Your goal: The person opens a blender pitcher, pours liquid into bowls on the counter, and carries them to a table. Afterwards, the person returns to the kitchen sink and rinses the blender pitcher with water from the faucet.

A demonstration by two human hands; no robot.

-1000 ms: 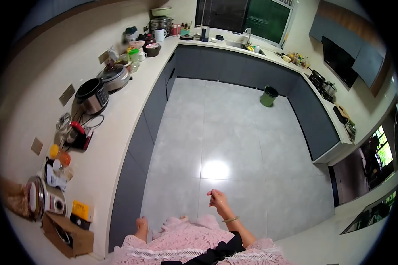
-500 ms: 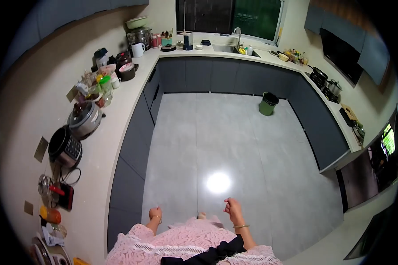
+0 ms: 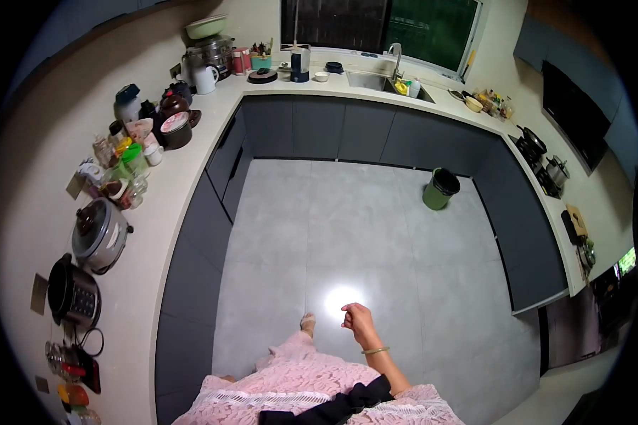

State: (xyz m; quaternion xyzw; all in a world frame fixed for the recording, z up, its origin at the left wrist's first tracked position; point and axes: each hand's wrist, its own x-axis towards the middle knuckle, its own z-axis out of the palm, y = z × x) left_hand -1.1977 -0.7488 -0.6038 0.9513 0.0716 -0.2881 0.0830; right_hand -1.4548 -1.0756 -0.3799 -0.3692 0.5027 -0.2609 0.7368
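My right hand (image 3: pixel 359 320) hangs in front of my body above the grey floor, fingers curled in, with nothing visible in it. A bangle (image 3: pixel 375 350) circles that wrist. Of my left side, only a sliver of skin shows beside the pink lace dress (image 3: pixel 305 375); the fingers of my left hand are hidden. A black knotted sash (image 3: pixel 333 407) crosses the dress. One foot (image 3: pixel 308 324) is stretched forward on the floor. Neither arm touches a counter.
Along the left counter (image 3: pixel 156 219) stand a rice cooker (image 3: pixel 101 237), a pressure cooker (image 3: pixel 74 292), jars and pots. A green bin (image 3: pixel 439 191) stands on the floor near the far right cabinets. The sink (image 3: pixel 368 81) is under the window; a stove (image 3: pixel 539 170) is on the right.
I have moved forward into the kitchen, and the left counter's things sit lower in view. One foot has come forward. My left hand has swung back almost out of sight; my right stays raised.
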